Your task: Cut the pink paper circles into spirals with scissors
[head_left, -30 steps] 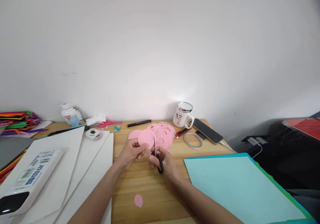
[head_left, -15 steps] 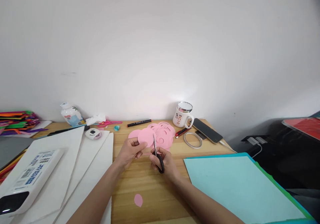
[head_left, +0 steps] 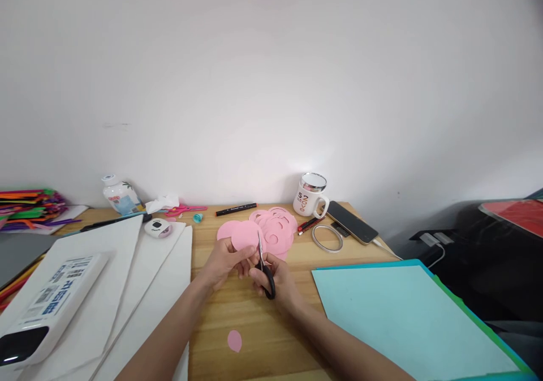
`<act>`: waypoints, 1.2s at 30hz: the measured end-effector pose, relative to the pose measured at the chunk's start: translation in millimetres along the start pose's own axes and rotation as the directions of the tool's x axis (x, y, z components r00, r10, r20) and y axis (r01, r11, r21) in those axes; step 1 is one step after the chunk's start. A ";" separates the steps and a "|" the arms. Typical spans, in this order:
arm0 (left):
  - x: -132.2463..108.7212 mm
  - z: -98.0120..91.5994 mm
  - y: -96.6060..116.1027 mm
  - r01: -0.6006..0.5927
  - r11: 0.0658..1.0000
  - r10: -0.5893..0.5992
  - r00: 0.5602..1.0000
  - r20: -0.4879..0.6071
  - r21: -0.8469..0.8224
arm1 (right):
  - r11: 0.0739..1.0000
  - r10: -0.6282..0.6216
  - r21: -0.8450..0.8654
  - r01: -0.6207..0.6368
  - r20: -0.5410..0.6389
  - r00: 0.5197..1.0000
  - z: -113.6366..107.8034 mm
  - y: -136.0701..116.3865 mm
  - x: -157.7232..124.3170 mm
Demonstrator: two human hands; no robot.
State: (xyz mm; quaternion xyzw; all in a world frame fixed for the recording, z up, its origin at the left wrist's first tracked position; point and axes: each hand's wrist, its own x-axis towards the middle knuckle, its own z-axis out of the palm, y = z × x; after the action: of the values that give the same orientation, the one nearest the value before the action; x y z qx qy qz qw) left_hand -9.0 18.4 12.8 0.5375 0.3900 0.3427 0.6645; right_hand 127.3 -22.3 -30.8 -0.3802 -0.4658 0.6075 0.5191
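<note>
Between its thumb and fingers, my left hand pinches a round pink paper piece above the wooden table. My right hand is closed on black-handled scissors, whose blades point up along the right edge of that piece. Another pink circle shows behind it on the left. A pile of pink cutouts with curved slits lies just beyond my right hand. Nearer the table's front rests a small pink petal-shaped piece.
White sheets with a white device cover the left; light blue sheets lie right. Along the back are a bottle, pink scissors, a marker, a mug, tape and a phone.
Both hands have shifted slightly; the scissors have moved a little left and down. The held pink piece has moved slightly left and down with my left hand.
</note>
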 end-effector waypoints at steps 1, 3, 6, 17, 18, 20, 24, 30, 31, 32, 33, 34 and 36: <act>0.1 0.2 -0.7 -0.002 1.000 0.002 1.000 -0.002 0.001 | 1.000 -0.004 -0.001 0.004 -0.001 1.000 0.3 -0.6 -0.2; 0.3 0.5 -1.1 -0.015 1.000 0.015 1.000 -0.025 0.005 | 1.000 -0.002 -0.005 0.002 0.001 1.000 0.7 -1.6 -0.6; 0.8 0.8 0.3 -0.038 0.999 0.038 0.996 -0.078 0.009 | 1.000 0.006 -0.015 -0.005 0.013 1.000 0.6 -2.2 -1.2; 0.4 -0.4 2.4 -0.005 0.999 0.010 0.994 -0.106 0.050 | 0.998 -0.055 0.007 0.055 -0.014 0.998 -2.9 -2.8 2.5; 0.5 -0.4 2.6 -0.004 0.999 0.009 0.994 -0.105 0.054 | 0.999 -0.051 0.001 0.051 -0.011 0.999 -3.1 -3.1 2.7; 0.6 -0.4 2.9 0.000 0.998 0.007 0.994 -0.109 0.059 | 0.999 -0.043 -0.009 0.043 -0.016 0.999 -3.3 -2.8 2.7; 0.5 -0.4 3.6 -0.007 0.998 0.014 0.993 -0.117 0.058 | 0.999 -0.042 -0.005 0.042 -0.014 0.999 -3.8 0.4 2.3; -0.5 -0.3 6.2 -0.009 0.998 0.015 0.994 -0.113 0.059 | 0.999 -0.042 0.013 0.042 0.005 0.999 -2.6 0.7 1.9; -0.6 -0.3 6.1 -0.011 0.998 0.017 0.994 -0.111 0.061 | 0.999 -0.044 0.013 0.044 0.001 0.999 -2.3 0.3 1.8; -0.6 -0.5 5.8 -0.012 0.998 0.019 0.994 -0.111 0.063 | 0.999 -0.046 0.014 0.046 -0.003 0.999 -2.1 -0.1 1.8; -0.6 -0.8 5.2 -0.012 0.998 0.019 0.994 -0.112 0.063 | 0.999 -0.047 0.015 0.047 -0.005 0.999 -2.0 -0.3 1.7; -0.5 -1.1 4.4 -0.012 0.998 0.018 0.993 -0.114 0.060 | 0.999 -0.046 0.016 0.046 -0.009 0.999 -1.9 -0.4 1.6; -0.1 -2.0 2.5 -0.005 0.999 0.011 0.993 -0.122 0.051 | 0.999 -0.038 0.012 0.039 -0.016 0.999 -2.0 -0.3 1.6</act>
State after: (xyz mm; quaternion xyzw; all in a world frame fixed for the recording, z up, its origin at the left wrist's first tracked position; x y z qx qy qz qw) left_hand -11.0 19.7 15.1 0.5339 0.4362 0.3675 0.6241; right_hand 128.9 -20.4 -31.0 -0.3725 -0.4652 0.5974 0.5366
